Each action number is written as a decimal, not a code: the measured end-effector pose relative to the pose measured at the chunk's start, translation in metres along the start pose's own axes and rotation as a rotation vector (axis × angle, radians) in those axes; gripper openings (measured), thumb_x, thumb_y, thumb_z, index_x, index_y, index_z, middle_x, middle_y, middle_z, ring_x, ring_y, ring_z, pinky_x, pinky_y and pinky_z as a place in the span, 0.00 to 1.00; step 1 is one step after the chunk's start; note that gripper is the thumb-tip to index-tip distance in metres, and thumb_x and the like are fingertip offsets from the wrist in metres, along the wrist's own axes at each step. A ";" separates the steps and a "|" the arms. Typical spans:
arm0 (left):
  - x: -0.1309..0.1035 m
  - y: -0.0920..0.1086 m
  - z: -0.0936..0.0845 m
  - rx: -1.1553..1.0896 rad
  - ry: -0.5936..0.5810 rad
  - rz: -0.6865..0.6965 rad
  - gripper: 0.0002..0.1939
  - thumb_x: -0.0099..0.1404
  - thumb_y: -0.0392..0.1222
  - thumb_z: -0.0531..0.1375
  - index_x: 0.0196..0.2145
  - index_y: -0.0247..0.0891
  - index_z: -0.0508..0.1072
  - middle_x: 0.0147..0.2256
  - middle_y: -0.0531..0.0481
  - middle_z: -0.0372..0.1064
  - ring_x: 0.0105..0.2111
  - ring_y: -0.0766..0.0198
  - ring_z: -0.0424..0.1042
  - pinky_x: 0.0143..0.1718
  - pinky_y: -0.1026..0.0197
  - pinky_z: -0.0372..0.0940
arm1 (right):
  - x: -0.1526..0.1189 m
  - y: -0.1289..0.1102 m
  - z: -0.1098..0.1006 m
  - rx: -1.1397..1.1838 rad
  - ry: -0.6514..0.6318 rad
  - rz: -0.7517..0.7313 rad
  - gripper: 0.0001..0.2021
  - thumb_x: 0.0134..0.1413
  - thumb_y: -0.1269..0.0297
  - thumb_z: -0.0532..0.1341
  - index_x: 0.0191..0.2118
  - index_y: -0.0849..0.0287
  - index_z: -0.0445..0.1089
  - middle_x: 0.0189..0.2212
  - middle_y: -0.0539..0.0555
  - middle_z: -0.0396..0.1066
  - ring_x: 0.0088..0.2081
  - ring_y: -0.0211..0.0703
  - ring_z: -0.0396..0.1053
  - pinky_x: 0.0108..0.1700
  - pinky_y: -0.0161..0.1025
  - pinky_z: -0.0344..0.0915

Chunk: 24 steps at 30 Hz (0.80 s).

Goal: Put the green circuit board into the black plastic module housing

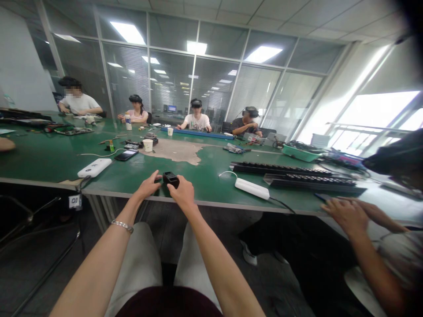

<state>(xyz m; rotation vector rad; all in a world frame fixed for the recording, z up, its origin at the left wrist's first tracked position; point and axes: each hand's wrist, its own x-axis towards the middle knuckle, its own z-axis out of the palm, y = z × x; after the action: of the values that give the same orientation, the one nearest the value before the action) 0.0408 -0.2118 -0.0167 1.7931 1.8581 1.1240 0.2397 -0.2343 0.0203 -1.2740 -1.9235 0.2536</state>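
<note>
Near the front edge of the green table (pixel 205 189), my right hand (pixel 183 192) grips a small black box-shaped device (pixel 170 178) with pale markings on its upper face. What exactly the device is, I cannot make out. Its thumb lies along the near side, and the other fingers are mostly hidden behind it. My left hand (pixel 149 185) is just left of the device, fingers stretched out and holding nothing. Whether its fingertips touch the table, I cannot tell. Beyond my hands, a dark phone (pixel 126 155) rests on the table.
White power strips lie to the left (pixel 94 167) and right (pixel 252 188). Long black slotted rails (pixel 310 181) stretch across the right side, near a co-worker's hands (pixel 346 215). A paper cup (pixel 148 145) stands by a bare tan patch (pixel 176 151). Several people sit opposite.
</note>
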 end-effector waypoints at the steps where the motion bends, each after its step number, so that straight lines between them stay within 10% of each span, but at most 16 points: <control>1: 0.000 0.001 0.001 0.019 0.012 -0.006 0.40 0.57 0.37 0.58 0.67 0.41 0.54 0.56 0.47 0.70 0.56 0.55 0.69 0.57 0.56 0.62 | -0.002 0.001 0.001 -0.004 -0.007 -0.003 0.19 0.52 0.57 0.65 0.48 0.58 0.68 0.40 0.59 0.76 0.42 0.51 0.74 0.44 0.40 0.65; 24: -0.011 0.019 0.005 0.343 0.077 0.084 0.19 0.68 0.46 0.53 0.54 0.45 0.72 0.55 0.49 0.70 0.55 0.56 0.68 0.57 0.57 0.60 | 0.023 0.020 -0.005 0.262 0.206 0.051 0.23 0.57 0.52 0.60 0.55 0.59 0.65 0.46 0.57 0.75 0.45 0.44 0.74 0.47 0.36 0.67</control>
<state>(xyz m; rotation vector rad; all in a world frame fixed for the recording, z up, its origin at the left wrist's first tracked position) 0.0595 -0.2224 -0.0092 2.0519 2.1458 0.9588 0.2526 -0.2070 0.0240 -1.1289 -1.6257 0.3728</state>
